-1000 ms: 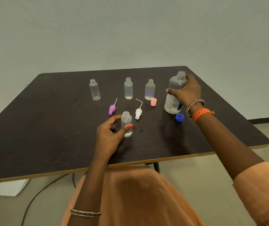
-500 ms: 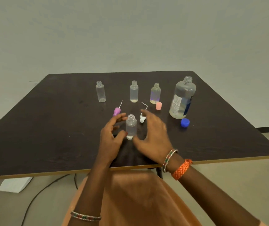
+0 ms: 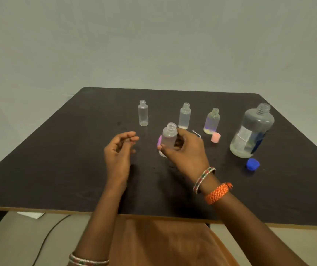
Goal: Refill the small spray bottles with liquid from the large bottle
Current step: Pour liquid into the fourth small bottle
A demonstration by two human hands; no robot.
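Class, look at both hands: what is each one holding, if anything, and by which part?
The right hand grips a small uncapped bottle around its lower body. The left hand holds nothing.

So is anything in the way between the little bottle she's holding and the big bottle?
Nearly clear. The right hand holds the small clear plastic bottle; between it and the large clear plastic bottle only the small pink cap stands on the dark table, low and easy to pass.

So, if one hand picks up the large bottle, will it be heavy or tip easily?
The large bottle looks only partly filled, so probably light for its size. Its base is wide, so likely stable. With the neck open and the blue cap on the table, tilting may spill liquid.
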